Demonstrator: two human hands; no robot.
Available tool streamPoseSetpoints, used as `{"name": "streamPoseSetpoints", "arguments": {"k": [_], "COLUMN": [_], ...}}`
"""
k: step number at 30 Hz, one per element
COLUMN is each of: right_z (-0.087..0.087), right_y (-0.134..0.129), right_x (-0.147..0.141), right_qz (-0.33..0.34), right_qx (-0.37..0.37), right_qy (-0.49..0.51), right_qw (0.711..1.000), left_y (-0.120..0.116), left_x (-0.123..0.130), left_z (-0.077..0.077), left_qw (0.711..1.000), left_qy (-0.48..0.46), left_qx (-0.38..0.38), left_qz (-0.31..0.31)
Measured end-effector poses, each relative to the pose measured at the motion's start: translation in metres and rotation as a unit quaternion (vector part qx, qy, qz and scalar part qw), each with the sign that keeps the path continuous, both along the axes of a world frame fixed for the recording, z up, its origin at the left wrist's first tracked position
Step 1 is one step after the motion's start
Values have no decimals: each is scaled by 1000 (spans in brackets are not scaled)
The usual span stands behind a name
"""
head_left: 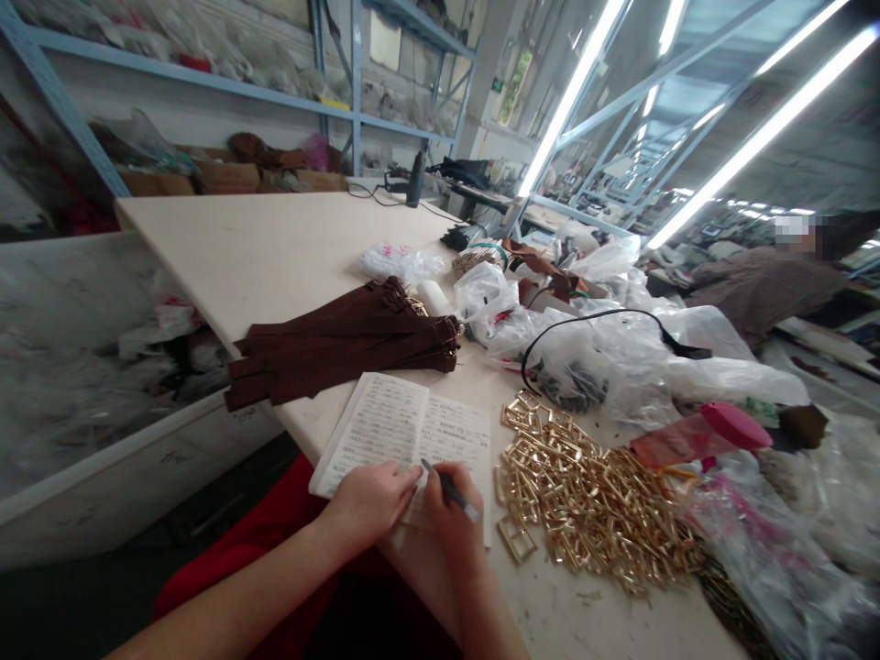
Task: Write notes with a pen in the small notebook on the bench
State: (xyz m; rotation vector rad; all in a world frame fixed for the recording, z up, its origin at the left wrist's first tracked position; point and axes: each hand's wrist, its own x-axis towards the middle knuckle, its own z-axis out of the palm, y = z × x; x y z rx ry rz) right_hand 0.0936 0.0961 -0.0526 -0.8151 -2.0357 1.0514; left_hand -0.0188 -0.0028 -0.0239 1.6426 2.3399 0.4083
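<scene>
A notebook (pixel 385 417) lies spread at the table's near edge, its pages covered with handwritten lines. My right hand (pixel 454 513) is closed round a dark grey pen (pixel 452 493), whose front end points at the page near my left fingers. On the lower part of the notebook rests my left hand (pixel 371 500), fingers curled in and pressed together; whatever they may hold is hidden. Just beyond the notebook lie bundles of dark brown straps (pixel 350 344) with metal at their right ends. Right of my right hand spreads a heap of gold-coloured rectangular buckles (pixel 591 495).
Clear plastic bags (pixel 619 367) crowd the table's right side, with a pink-lidded container (pixel 708 431) among them. A dark bottle (pixel 415 181) stands at the far end of the table (pixel 226 238). A white bin (pixel 124 477) is at left. Another person (pixel 763 284) sits at right.
</scene>
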Motion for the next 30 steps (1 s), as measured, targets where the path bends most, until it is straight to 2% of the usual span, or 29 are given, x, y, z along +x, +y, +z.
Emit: {"name": "streamPoseSetpoints", "arguments": {"k": [8,18,30], "right_z": [-3,-4,0], "right_y": [-1,0,-1], "right_x": [4,4,3], "right_qz": [33,12,-12], "right_qx": [24,0,-16], "right_qy": [5,27,31], "right_qw": [999,1000,999], "left_y": [1,1,0], "left_x": [0,1,2], "left_z": [-3,1,2], "left_qw": [1000,1000,1000], "left_qy": [7,18,-23], "left_qx": [-12,-10,21], "left_qz": [-2,-6,-3]}}
